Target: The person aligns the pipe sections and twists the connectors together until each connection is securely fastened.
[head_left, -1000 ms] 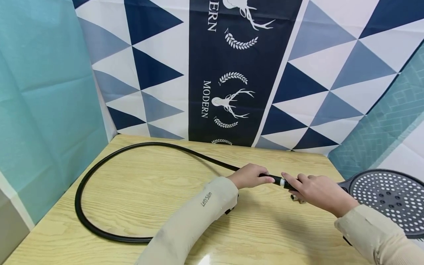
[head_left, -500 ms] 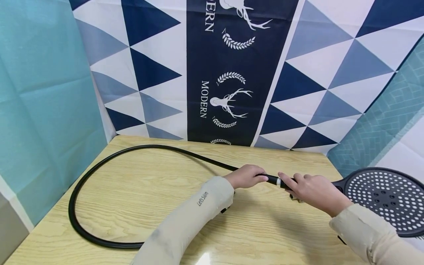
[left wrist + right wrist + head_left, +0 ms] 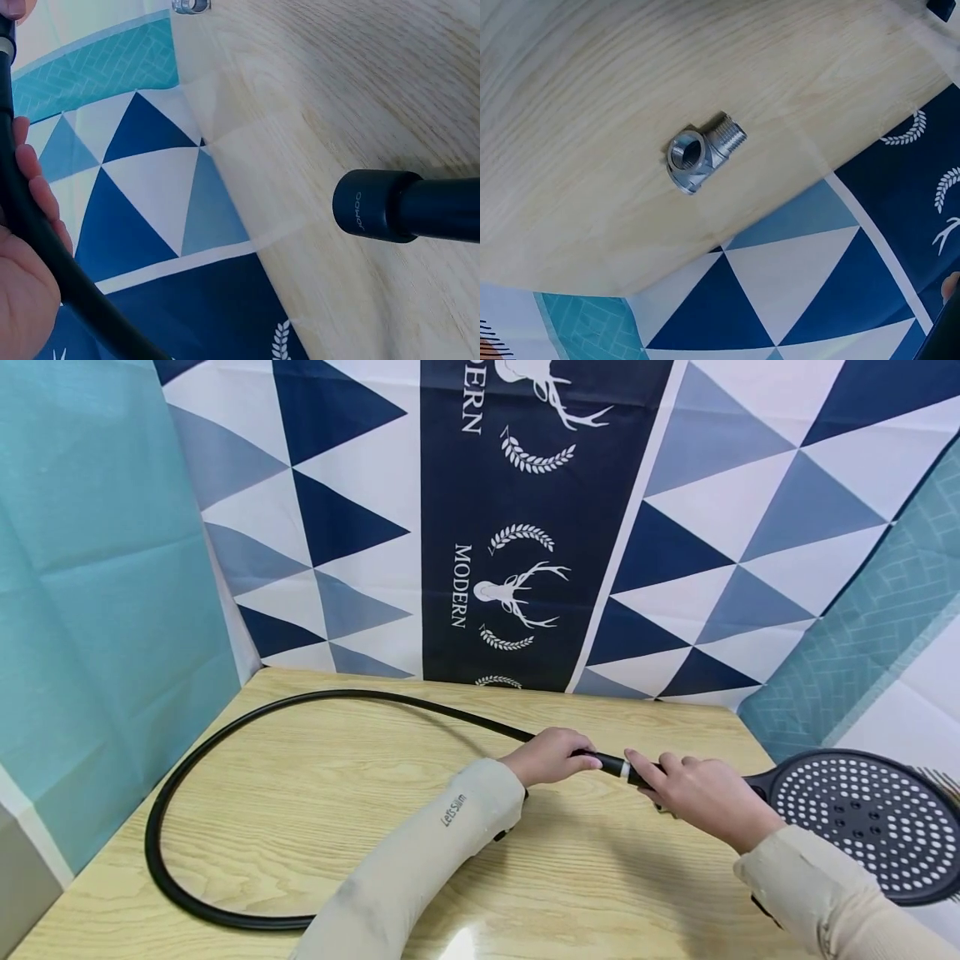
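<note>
My left hand (image 3: 551, 756) grips a black shower hose (image 3: 337, 694) close to its end, fingers curled round it. The right hand (image 3: 708, 797) holds the handle of a black shower head (image 3: 866, 822) with a round, dotted spray face. Hose end and handle meet in line between the hands, at a white ring (image 3: 624, 770); whether they are joined I cannot tell. In the left wrist view the hose's other end, a black connector (image 3: 375, 206), shows over the wooden table. A silver threaded pipe fitting (image 3: 705, 152) lies on the table, mostly hidden behind my right hand in the head view.
The hose makes a wide loop over the left half of the wooden table (image 3: 300, 810). Behind stands a triangle-patterned cloth (image 3: 360, 527), with a teal sheet (image 3: 112, 593) at the left. Thin bristle-like strands (image 3: 941, 781) show beyond the shower head.
Both hands have shifted slightly left together with the shower head, and the hose loop has slid left and bulged outward. More of the spray face is in view. The grips look the same.
</note>
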`<action>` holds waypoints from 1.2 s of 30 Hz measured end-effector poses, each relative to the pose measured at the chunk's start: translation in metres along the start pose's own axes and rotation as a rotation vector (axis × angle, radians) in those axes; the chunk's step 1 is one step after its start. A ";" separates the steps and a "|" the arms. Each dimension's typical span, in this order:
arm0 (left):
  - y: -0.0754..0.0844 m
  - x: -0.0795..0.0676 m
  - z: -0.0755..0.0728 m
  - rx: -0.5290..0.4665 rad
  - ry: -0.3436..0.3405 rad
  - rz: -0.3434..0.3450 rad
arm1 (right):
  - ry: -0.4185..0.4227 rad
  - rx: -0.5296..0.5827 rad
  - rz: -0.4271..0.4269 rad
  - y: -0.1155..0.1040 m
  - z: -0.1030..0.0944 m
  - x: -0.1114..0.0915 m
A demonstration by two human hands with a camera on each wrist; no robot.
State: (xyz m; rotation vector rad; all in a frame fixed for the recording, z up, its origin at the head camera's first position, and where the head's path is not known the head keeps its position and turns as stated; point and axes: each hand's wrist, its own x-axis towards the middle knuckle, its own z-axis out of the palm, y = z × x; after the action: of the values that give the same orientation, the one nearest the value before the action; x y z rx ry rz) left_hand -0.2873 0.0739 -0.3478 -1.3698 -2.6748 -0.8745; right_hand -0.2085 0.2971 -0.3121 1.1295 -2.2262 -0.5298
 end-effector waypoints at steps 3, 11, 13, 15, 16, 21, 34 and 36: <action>0.002 0.001 0.000 0.014 0.006 0.005 | 0.015 0.009 0.006 0.000 0.002 -0.002; 0.004 0.003 0.000 0.010 -0.040 0.007 | 0.009 0.019 0.003 0.002 0.001 -0.003; 0.004 0.003 0.000 0.013 -0.070 -0.008 | 0.010 0.020 0.000 0.003 0.000 -0.002; 0.005 0.003 0.001 0.019 -0.096 -0.025 | 0.013 0.022 -0.004 0.003 0.000 -0.001; 0.005 0.004 0.001 0.029 -0.103 -0.032 | 0.016 0.023 -0.006 0.003 0.000 -0.001; 0.006 0.006 0.003 0.050 -0.086 -0.047 | 0.040 0.008 -0.009 0.002 0.002 -0.002; 0.012 0.000 0.005 0.121 0.023 -0.048 | 0.022 -0.002 -0.014 0.003 0.005 -0.005; 0.014 0.000 0.005 0.122 0.033 -0.057 | 0.012 0.004 -0.005 0.003 0.005 -0.005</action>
State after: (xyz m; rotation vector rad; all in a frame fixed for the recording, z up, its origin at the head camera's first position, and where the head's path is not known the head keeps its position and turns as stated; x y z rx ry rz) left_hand -0.2760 0.0830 -0.3460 -1.2484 -2.7045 -0.7174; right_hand -0.2108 0.3033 -0.3156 1.1377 -2.2159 -0.5194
